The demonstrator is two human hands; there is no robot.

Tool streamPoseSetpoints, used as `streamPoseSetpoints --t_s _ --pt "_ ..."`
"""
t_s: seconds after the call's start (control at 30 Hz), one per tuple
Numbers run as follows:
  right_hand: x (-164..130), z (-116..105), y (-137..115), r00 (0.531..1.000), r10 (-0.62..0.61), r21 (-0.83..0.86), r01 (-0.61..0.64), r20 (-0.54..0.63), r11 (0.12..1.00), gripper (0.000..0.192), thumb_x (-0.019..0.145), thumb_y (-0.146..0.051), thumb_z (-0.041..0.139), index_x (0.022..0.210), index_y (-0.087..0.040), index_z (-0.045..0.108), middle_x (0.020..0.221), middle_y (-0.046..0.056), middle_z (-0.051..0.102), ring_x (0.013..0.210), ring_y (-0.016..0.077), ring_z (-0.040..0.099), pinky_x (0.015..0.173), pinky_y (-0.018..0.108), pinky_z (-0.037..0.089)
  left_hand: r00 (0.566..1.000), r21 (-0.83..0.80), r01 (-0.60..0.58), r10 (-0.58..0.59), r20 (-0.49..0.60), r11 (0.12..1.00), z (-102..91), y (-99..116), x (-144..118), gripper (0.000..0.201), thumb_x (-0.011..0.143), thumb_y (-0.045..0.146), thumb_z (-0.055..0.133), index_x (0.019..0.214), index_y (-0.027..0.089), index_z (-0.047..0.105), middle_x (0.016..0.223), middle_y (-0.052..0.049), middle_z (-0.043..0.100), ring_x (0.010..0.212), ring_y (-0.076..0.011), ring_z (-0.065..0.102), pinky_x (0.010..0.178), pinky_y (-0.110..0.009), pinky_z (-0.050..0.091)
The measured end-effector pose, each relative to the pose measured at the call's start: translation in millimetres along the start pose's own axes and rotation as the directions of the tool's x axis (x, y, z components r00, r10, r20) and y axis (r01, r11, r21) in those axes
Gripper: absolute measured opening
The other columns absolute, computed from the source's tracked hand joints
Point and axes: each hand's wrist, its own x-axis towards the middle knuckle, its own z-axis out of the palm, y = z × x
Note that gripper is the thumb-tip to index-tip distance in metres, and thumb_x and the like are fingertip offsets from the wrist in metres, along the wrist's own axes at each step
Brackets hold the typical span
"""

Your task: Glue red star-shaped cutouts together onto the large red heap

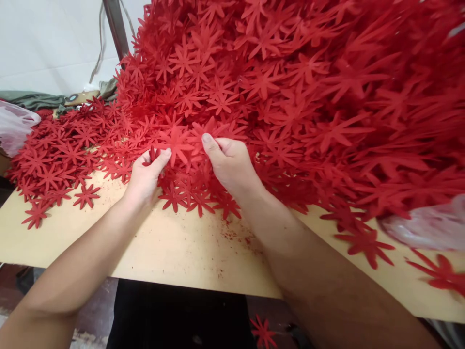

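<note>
Head view: I have both hands at the foot of a great heap of red flower cut-outs (290, 97) that covers the far side and right end of the plywood board (174, 247). My left hand (147, 177) has thumb and fingers pinched together on a small folded red piece (153, 155). My right hand (228, 162) presses its thumb on one flat flower (178, 143) that lies on top of the heap's lower slope, its fingers tucked under the pieces there; I cannot tell whether they close on it from below.

To do this well, in my judgement, I should lift only that top flower, sliding the thumb to split it from the layer beneath, so the thin petals do not crease or drag neighbours along.

The flower lies between the two hands, touching the right thumb and just beside the left fingertips, well back from the board's near edge. Loose flowers (54, 165) spread toward the left end; a clear plastic bag (428, 225) rests at the right end.
</note>
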Motion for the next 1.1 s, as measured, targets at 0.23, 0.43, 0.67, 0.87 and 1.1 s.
streamPoseSetpoints --t_s 0.23,0.43,0.67,0.87,1.1 --pt "3.6 5.0 9.7 0.990 0.141 0.161 -0.143 0.027 0.977 0.031 0.084 -0.022 0.058 0.059 -0.020 0.040 0.048 -0.006 0.042 0.045 0.0063 0.039 0.048 0.023 0.032 0.996 0.035 -0.037 0.034 0.088 0.999 0.2 2.5 -2.1 0.031 0.052 0.033 0.084 0.059 0.016 0.058 0.055 0.005 0.058 0.053 -0.0063 0.051 0.061 -0.021 0.046" --pt "4.5 4.3 4.3 0.979 0.196 0.228 -0.204 0.058 0.952 0.027 0.083 -0.004 0.052 0.061 -0.018 0.047 0.046 -0.007 0.046 0.043 0.0047 0.041 0.046 0.020 0.034 0.995 -0.016 -0.031 0.032 0.093 0.999 1.1 1.0 -3.1 0.034 0.049 0.033 0.085 0.057 0.016 0.056 0.053 0.006 0.056 0.051 -0.0051 0.050 0.061 -0.020 0.047" --pt "4.2 0.6 1.0 0.993 0.119 0.259 -0.120 0.018 0.958 0.042 0.081 -0.037 0.061 0.050 -0.019 0.040 0.045 -0.007 0.034 0.041 0.0034 0.029 0.044 0.021 0.030 0.993 -0.021 -0.049 0.051 0.107 0.999 -1.1 -1.0 -1.4 0.033 0.048 0.035 0.085 0.061 0.016 0.061 0.058 0.006 0.060 0.053 -0.0048 0.051 0.063 -0.019 0.047" --pt "7.0 2.5 3.1 0.960 0.280 0.335 -0.267 0.010 0.904 0.035 0.083 -0.037 0.059 0.058 -0.020 0.043 0.048 -0.008 0.037 0.039 0.0033 0.033 0.040 0.020 0.030 0.989 0.017 -0.073 0.070 0.127 0.997 -2.7 -1.2 -0.6 0.033 0.050 0.036 0.085 0.059 0.016 0.061 0.057 0.005 0.059 0.054 -0.0054 0.052 0.063 -0.020 0.046" --pt "8.0 2.0 7.0 0.939 0.323 0.449 -0.342 0.120 0.825 0.017 0.082 -0.014 0.061 0.071 -0.018 0.049 0.048 -0.009 0.046 0.038 0.0024 0.041 0.041 0.016 0.035 0.985 0.009 -0.076 0.074 0.154 0.997 -3.1 -0.7 -0.5 0.034 0.050 0.037 0.085 0.059 0.016 0.060 0.057 0.005 0.059 0.054 -0.0055 0.052 0.063 -0.020 0.047"
